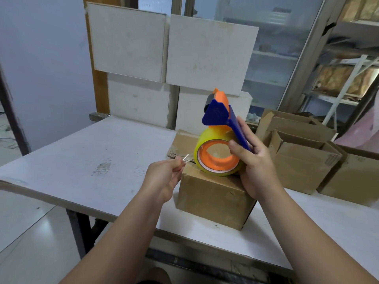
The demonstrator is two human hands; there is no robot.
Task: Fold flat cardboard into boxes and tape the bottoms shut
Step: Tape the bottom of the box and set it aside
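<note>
Hands apart, one on either side of the work. Left hand pinches the free end of the clear tape between thumb and fingertips, just off the box's left top edge. Right hand wraps the blue handle of the tape dispenser, thumb on the near side, fingers behind. Dispenser stands nose-up, and its yellow-tinted tape roll rests on top of the cardboard box.

Box: assembled, on the white table near the front edge, directly under the roll and between my two hands. Right hand is the nearer one, with its heel over the box's right top corner. Left hand hangs just beside the left edge, not touching the box as far as I can see.

Key relation: the pulled tape runs roughly left-right, from the roll out to my left fingers, low over the left part of the top face. The seam on that face is mostly hidden by the roll (can't tell which way it runs, so can't confirm tape and seam line up).

My read: next step is to stick the free end down on the left and drag the dispenser right along the face. That only works if the seam lies on that same left-right line; otherwise the box needs a turn first.

Flat cardboard lies behind the box. Open boxes stand to the right, well apart from the pull path.
</note>
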